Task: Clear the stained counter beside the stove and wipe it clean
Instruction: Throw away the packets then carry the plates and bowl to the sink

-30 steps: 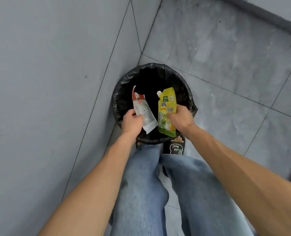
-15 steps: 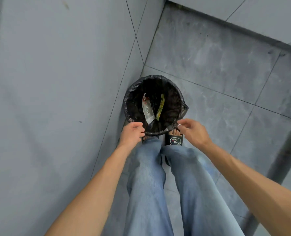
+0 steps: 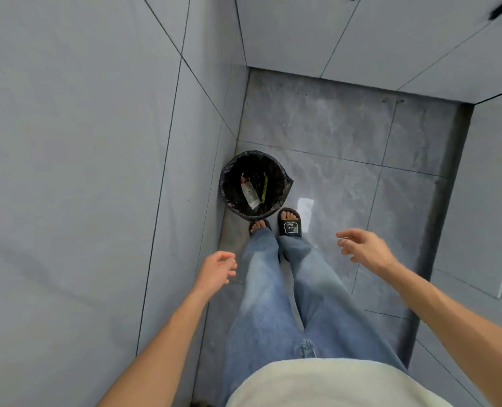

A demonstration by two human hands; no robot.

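Note:
A round bin with a black liner [image 3: 229, 198] stands on the floor in the corner, just beyond my feet. Inside it lie a white and red packet [image 3: 249, 191] and a yellow-green pouch [image 3: 264, 187], both on edge. My left hand [image 3: 217, 268] hangs near my left thigh, empty, fingers loosely apart. My right hand [image 3: 361, 245] is out to the right over the floor, empty too, fingers spread and slightly curled. Both hands are well back from the bin. No counter, stove or cloth is in sight.
A grey tiled wall [image 3: 82, 171] runs close along my left. Pale cabinet fronts [image 3: 490, 201] line the right and far side. Grey marbled floor tiles [image 3: 346, 136] lie between them. My black slippers [image 3: 289, 224] touch the bin's near side.
Both hands let go of the two packets, which dropped into the bin. My hands then drew back and apart, and my head rose, so the bin looks smaller and farther.

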